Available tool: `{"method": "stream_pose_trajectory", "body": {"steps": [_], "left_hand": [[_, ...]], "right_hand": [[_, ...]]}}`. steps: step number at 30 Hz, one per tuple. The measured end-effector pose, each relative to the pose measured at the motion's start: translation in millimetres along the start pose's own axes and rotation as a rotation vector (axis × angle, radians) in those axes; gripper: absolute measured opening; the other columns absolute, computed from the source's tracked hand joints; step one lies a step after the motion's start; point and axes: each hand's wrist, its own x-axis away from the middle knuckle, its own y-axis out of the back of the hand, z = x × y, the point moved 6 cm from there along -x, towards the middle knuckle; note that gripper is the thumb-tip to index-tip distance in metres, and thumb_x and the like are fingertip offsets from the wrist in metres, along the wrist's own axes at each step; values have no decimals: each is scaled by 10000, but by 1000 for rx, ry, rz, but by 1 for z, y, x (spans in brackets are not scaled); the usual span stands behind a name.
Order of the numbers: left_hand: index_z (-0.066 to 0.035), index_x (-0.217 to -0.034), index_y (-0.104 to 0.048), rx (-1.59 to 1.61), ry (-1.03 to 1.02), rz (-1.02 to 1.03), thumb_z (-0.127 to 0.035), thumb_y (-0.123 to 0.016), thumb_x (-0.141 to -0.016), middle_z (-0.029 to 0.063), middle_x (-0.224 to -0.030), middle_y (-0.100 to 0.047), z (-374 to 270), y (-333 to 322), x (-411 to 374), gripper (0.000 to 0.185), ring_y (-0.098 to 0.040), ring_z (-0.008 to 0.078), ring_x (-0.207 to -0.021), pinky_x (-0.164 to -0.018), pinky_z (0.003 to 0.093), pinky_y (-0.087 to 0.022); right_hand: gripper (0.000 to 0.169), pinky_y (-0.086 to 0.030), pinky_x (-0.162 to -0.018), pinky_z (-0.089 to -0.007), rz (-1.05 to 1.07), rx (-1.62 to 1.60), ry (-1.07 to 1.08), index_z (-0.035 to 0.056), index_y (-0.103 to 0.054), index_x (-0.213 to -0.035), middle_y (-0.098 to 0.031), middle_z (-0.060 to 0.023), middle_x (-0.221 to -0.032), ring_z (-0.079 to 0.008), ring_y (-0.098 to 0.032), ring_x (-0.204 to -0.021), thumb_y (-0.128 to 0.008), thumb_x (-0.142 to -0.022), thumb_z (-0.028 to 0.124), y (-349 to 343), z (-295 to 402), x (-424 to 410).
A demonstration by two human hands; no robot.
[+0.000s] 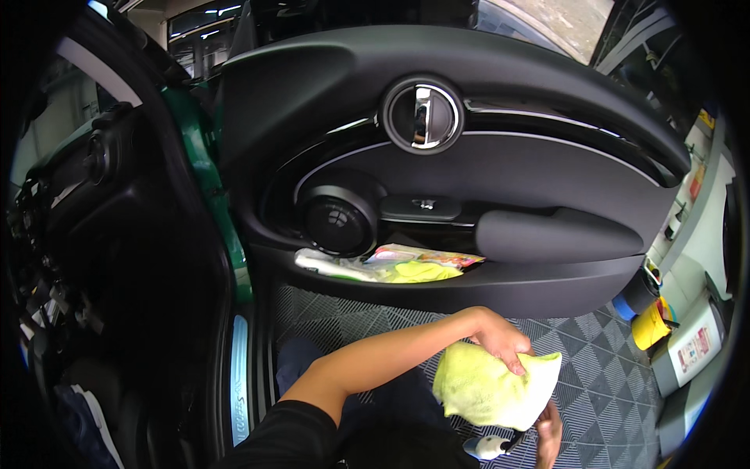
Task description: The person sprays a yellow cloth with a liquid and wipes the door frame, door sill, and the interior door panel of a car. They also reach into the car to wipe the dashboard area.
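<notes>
My left hand (503,340) is shut on a yellow-green microfibre cloth (489,384), which bunches below my fingers over the floor. My right hand (548,431) is beneath the cloth's right edge, partly hidden; whether it grips anything cannot be seen. Beside it, below the cloth, shows a white spray bottle (489,448) with a dark nozzle, lying tilted. In front of me stands the open car door's black inner panel (556,170), with a chrome door handle (423,115) in a round bezel. The door pocket holds a second yellow-green cloth (425,271) and plastic packaging (334,264).
A green door frame (202,158) and a metal sill plate (239,381) border the dark car interior at left. A round speaker (338,224) sits low on the door. Grey bins (688,352) and a yellow bucket (649,327) stand at right on the tiled floor (603,375).
</notes>
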Motion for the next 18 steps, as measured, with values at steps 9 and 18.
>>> {"method": "stream_pose_trajectory", "body": {"steps": [9,18], "left_hand": [[-25,-1275,-440,144,251,-557,-354,-520,-923,77,-1134,-574,38,38,122,489,-546,127,-1019,-812,292,-485],[-24,-1267,-447,44,677,-1153,-220,-516,-918,115,-1042,-619,1,-101,399,406,-608,182,-933,-788,296,-498]], "right_hand": [[451,-492,-819,-315,46,-570,60,-39,-499,-1169,-600,-104,-1034,-216,-590,-943,-639,-772,122,-119,133,-89],[294,-496,-654,-294,-504,203,873,-47,-607,-952,-639,-92,-862,-174,-615,-727,-628,-790,197,-60,432,-122]]}}
